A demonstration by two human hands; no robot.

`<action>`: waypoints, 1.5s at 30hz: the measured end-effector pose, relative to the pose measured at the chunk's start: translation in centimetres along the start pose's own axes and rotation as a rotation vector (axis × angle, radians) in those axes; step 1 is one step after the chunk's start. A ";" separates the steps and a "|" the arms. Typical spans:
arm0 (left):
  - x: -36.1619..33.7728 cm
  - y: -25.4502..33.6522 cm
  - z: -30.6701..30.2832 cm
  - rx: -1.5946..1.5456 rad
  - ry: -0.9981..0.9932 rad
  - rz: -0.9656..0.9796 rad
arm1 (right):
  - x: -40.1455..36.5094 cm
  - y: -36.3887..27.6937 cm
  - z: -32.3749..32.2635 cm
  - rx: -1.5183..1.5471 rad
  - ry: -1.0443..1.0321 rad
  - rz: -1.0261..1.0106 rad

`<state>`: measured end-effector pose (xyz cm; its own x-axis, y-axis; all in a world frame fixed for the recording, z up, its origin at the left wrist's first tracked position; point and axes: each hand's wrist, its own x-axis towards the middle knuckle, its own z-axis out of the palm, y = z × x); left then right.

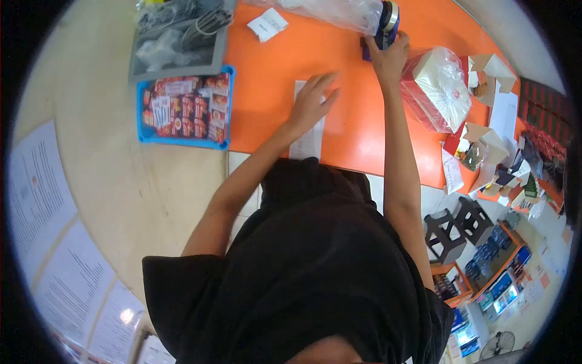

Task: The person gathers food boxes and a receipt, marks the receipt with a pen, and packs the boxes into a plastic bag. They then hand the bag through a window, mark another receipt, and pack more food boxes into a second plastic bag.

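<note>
My left hand [310, 104] lies over a long white paper slip [308, 142] on the orange table, its fingers stretched out and slightly blurred, with nothing in them. At the table's far side, my right hand [390, 57] grips a dark blue tape dispenser [386, 37] with a pale roll at its top. A clear plastic bag [345, 13] lies against the dispenser's left side. To the right of my right forearm stands a red and white box [441, 88] wrapped in clear plastic.
A blue basket [141, 115] of red sachets and a grey tray [218, 57] of plastic-wrapped items sit at left. A small white packet [267, 25] lies on the orange table [267, 60]. Open food boxes [494, 70] line the right side, with dark stools [445, 236] on the floor beyond.
</note>
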<state>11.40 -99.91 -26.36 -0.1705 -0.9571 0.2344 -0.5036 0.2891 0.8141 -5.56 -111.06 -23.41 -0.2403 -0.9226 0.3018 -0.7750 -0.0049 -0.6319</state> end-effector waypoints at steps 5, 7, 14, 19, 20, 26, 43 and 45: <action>7.8 -0.4 8.1 -0.045 0.260 0.123 | -2.4 0.0 -0.7 -0.014 0.083 0.131; 8.8 -0.2 8.8 -0.137 0.094 -0.051 | -2.0 0.6 -1.0 -0.060 0.097 0.045; 8.0 0.2 10.0 -0.037 0.229 -0.026 | -1.1 1.1 -1.8 0.615 -0.122 0.458; 7.9 1.0 9.8 0.002 0.214 -0.110 | -4.6 -0.6 -4.1 0.775 0.033 0.499; 7.9 1.0 9.9 0.002 0.216 -0.105 | -6.6 -1.3 -5.4 0.796 0.012 0.546; 8.2 1.2 10.3 -0.060 0.294 -0.112 | -21.8 -4.4 -13.0 1.176 -0.121 1.046; 9.3 -0.7 6.8 0.070 -0.088 -0.214 | -20.5 2.4 -10.6 0.861 -0.075 0.773; 8.7 -0.7 5.2 -0.171 0.048 -0.290 | -19.5 3.1 -10.8 0.818 -0.120 0.722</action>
<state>5.89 -108.30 -27.70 0.0016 -1.0000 0.0012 -0.3750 0.0005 0.9270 -9.59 -88.87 -23.51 -0.3883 -0.8426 -0.3732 0.1578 0.3381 -0.9278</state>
